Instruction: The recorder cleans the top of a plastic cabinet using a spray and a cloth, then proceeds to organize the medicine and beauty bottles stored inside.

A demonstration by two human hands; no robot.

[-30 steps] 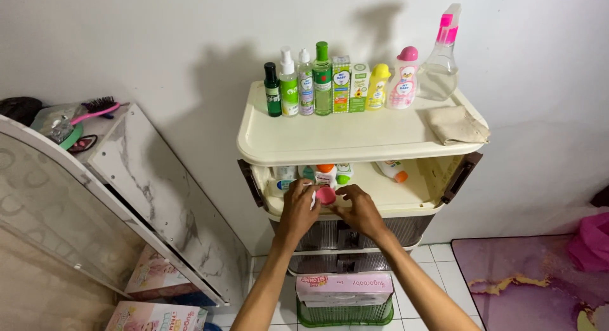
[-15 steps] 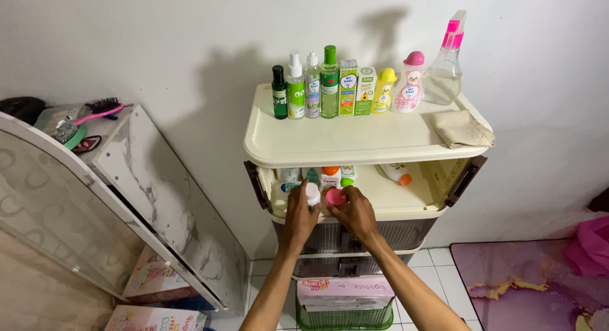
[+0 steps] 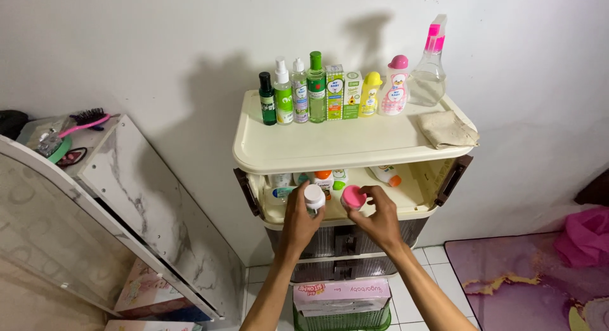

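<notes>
Mid-lift over the open drawer: left hand fingers wrapped round a white-capped jar, right hand fingers gripping a pink-lidded jar, likely next needing clear spots on the shelf top.

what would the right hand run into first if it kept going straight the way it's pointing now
The right hand, holding a pink-lidded jar, points up and into the open drawer. Most likely it would first meet the orange-capped white bottle standing in the drawer, though depth is hard to judge from this view.
</notes>
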